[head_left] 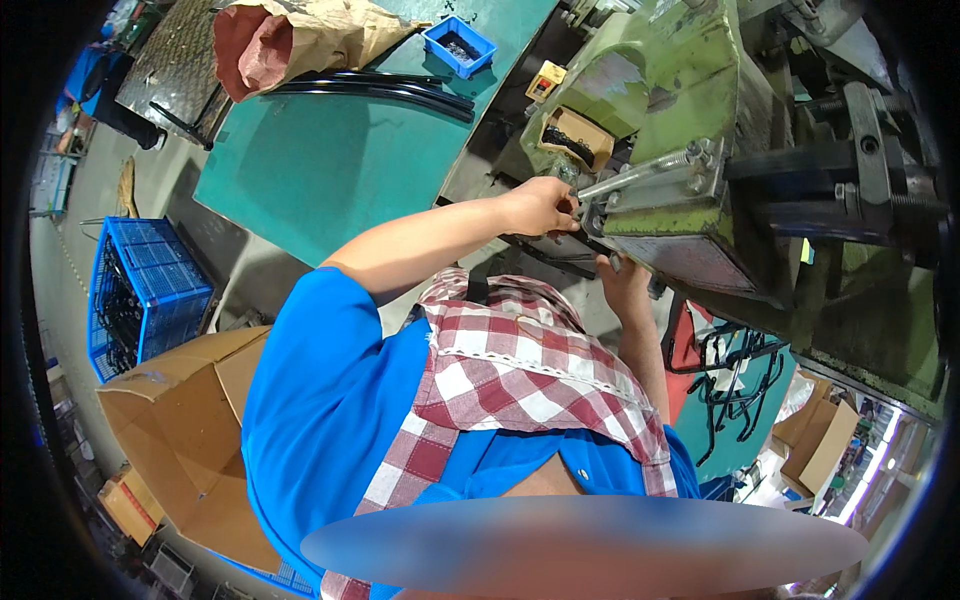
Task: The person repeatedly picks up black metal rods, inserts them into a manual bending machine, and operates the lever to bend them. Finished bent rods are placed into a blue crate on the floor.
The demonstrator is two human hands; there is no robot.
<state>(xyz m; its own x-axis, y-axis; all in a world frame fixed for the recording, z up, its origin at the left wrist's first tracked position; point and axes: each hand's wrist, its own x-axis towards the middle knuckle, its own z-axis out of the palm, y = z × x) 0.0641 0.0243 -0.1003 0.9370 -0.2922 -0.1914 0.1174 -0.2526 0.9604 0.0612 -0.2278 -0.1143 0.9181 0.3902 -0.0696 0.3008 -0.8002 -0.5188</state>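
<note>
My left hand (540,207) is closed in a pinch at the front of a green, worn machine (690,110), beside the end of a metal rod (640,174) fixed to it. What the fingers hold is too small to make out. Lower down, my right hand (625,285) is raised under the machine's overhanging block (690,262), its fingers curled together. The thing in them, if any, is hidden. Just above my left hand, a small tan box (578,138) with black pieces in it sits on the machine.
A green table (330,165) at the left bears black tubes (380,90), a paper sack (310,40) and a blue bin (459,47) of small parts. Blue crates (150,290) and a cardboard box (190,430) stand far left. Bent black tubes (735,385) lie at the right.
</note>
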